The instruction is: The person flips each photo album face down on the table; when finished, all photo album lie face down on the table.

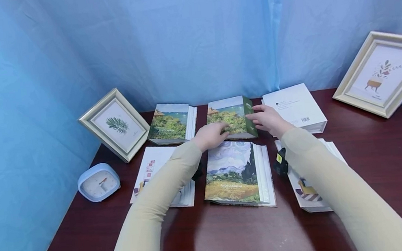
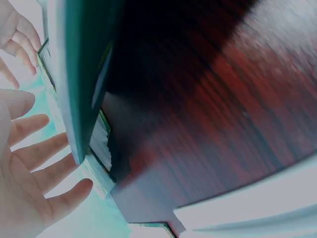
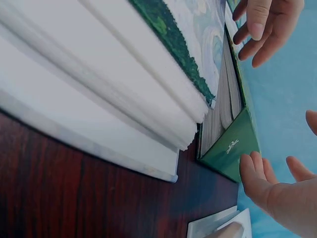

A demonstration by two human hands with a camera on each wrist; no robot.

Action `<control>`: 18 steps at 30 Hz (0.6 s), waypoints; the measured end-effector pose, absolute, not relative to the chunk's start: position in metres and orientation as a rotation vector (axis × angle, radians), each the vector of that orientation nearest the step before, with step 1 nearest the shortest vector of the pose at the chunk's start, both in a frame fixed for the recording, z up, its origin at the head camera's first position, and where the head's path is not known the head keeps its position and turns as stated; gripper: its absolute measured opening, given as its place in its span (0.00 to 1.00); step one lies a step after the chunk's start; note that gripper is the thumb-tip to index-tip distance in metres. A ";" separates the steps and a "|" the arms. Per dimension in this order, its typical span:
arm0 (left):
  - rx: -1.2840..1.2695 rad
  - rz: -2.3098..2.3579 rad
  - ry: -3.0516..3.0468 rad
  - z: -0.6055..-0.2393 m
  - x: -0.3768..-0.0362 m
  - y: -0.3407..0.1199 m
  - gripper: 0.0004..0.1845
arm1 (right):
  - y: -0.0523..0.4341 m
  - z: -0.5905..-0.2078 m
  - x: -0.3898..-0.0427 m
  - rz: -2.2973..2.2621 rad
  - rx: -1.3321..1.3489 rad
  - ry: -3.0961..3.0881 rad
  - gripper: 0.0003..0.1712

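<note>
A photo album (image 1: pixel 230 112) with a garden-and-sea cover lies in the middle of the back row, its green spine (image 1: pixel 249 114) facing right. My right hand (image 1: pixel 271 120) is at that spine, fingers extended; in the right wrist view its fingertips (image 3: pixel 246 166) are right at the green surface. Over the album's front left part hovers my left hand (image 1: pixel 210 136), its fingers loosely bent and spread apart in the left wrist view. Just in front lies another photo album (image 1: pixel 231 171) with a painted field-and-cypress cover, its page edges to the right.
A matching garden-cover album (image 1: pixel 171 122) lies back left, a white album (image 1: pixel 294 105) back right. White albums (image 1: pixel 146 168) (image 1: pixel 313 195) lie under both forearms. Framed pictures (image 1: pixel 118 124) (image 1: pixel 383 73) stand at either side, and a blue clock (image 1: pixel 98 182) sits left. Blue curtain (image 1: pixel 192 40) hangs behind.
</note>
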State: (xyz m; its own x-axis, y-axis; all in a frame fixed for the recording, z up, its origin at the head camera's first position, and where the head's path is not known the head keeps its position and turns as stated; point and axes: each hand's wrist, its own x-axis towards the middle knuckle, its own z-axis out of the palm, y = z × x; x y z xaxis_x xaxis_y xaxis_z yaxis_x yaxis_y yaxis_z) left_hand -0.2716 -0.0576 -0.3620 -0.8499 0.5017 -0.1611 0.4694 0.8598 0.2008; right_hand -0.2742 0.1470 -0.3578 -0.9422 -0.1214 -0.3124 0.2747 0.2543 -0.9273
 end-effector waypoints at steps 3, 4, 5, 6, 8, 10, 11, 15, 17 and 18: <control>0.737 0.233 2.829 -0.362 -0.272 -0.062 0.23 | 0.144 -0.355 -0.273 -1.734 0.125 2.208 0.39; 0.734 0.244 2.826 -0.362 -0.272 -0.063 0.24 | 0.143 -0.354 -0.272 -1.736 0.122 2.204 0.39; 0.730 0.255 2.825 -0.362 -0.272 -0.065 0.24 | 0.141 -0.354 -0.272 -1.739 0.119 2.201 0.39; 0.727 0.264 2.823 -0.361 -0.272 -0.066 0.24 | 0.139 -0.353 -0.272 -1.745 0.116 2.196 0.39; 0.718 0.291 2.817 -0.360 -0.272 -0.069 0.24 | 0.135 -0.353 -0.272 -1.748 0.113 2.191 0.39; 0.707 0.318 2.818 -0.359 -0.273 -0.073 0.24 | 0.131 -0.352 -0.272 -1.748 0.112 2.190 0.38; 0.701 0.335 2.816 -0.359 -0.273 -0.074 0.24 | 0.129 -0.351 -0.272 -1.749 0.109 2.187 0.38; 0.661 0.413 2.809 -0.358 -0.272 -0.081 0.24 | 0.120 -0.350 -0.272 -1.753 0.092 2.175 0.38; 0.636 0.443 2.806 -0.359 -0.272 -0.084 0.24 | 0.115 -0.350 -0.272 -1.752 0.079 2.175 0.37; 0.625 0.454 2.808 -0.359 -0.272 -0.086 0.24 | 0.113 -0.350 -0.272 -1.748 0.073 2.177 0.37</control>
State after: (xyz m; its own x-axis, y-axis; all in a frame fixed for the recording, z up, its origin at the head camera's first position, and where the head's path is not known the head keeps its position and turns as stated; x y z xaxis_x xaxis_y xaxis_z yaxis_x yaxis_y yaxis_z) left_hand -0.2715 -0.0856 -0.3586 -0.8829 0.4439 -0.1532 0.3730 0.8610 0.3457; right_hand -0.2716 0.1129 -0.3503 -0.9385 -0.1744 -0.2981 0.2534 0.2390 -0.9374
